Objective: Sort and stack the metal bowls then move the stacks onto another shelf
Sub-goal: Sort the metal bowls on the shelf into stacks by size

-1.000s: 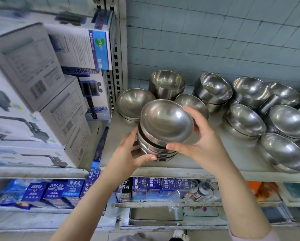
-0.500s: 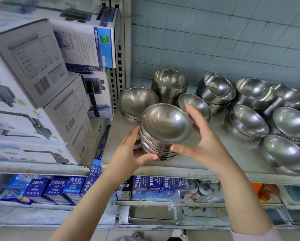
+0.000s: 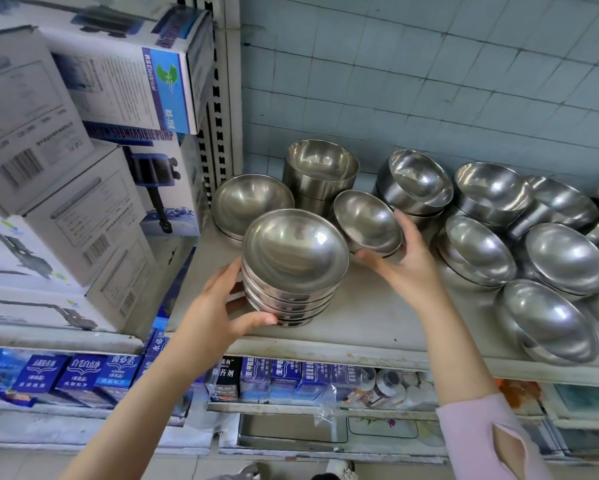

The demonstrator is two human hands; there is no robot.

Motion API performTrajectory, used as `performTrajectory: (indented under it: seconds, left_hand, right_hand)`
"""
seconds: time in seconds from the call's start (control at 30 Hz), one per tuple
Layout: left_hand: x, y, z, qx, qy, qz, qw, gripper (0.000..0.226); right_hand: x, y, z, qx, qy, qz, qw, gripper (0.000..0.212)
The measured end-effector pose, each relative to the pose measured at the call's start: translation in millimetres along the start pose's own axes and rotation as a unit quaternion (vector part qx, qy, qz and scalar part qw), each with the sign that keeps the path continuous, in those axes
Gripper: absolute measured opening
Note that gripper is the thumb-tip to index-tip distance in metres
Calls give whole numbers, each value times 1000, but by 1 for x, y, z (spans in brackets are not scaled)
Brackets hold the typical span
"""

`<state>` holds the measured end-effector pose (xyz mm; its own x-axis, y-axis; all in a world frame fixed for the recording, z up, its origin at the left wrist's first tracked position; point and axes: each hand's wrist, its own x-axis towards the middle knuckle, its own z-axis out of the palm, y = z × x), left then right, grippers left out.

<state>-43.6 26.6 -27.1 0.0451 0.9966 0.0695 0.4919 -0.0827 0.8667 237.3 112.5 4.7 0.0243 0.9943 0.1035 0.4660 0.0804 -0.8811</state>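
Steel bowls everywhere on this one. The main thing is the stack of bowls [image 3: 294, 271], four or five nested together, down near the front edge of the grey shelf [image 3: 360, 323] and tipped a bit toward the camera. Can't tell if its full weight is on the shelf.

Left hand [image 3: 218, 306] is wrapped round the stack's left side, with the thumb hooked along the bottom front and the fingers up the far-left side. Right hand [image 3: 409, 271] is just to the right of the stack, gripping a smaller bowl [image 3: 367, 220] with the thumb under the near rim and the fingers curled over the right rim. That bowl is tilted too, just behind and right of the stack. No idea if the two touch.

Behind the stack there's a wide shallow bowl [image 3: 251, 202] at back left and some tall deep bowls [image 3: 320, 171] nested by the tiled wall [image 3: 429, 81]. Off to the right is a jumble of loose bowls [image 3: 565, 258], most of them leaning on their sides.

Left of the shelf upright, pump boxes [image 3: 83, 209] are piled up. Blue packets [image 3: 79, 372] sit in a row on the shelf below. The right arm has a pink sleeve [image 3: 492, 441].
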Motion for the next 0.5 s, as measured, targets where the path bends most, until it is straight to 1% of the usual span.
performTrajectory:
  seconds: [0.23,0.4,0.43,0.5]
  left_hand:
    - [2,-1,0,-14,-3,-16,1000,92]
    - [3,1,1,-10,-3,-11,1000,94]
    - [3,1,1,-8,-4,-10,1000,94]
    - [3,0,1,-6,-4,-9,1000,94]
  right_hand:
    - [8,6,-4,11,3,-8,1000,113]
    - [7,2,-11,34,-1,-13,999,105]
    - [6,0,-14,39,-2,-14,999,106]
    - [2,-10,-21,53,2,-24,998,115]
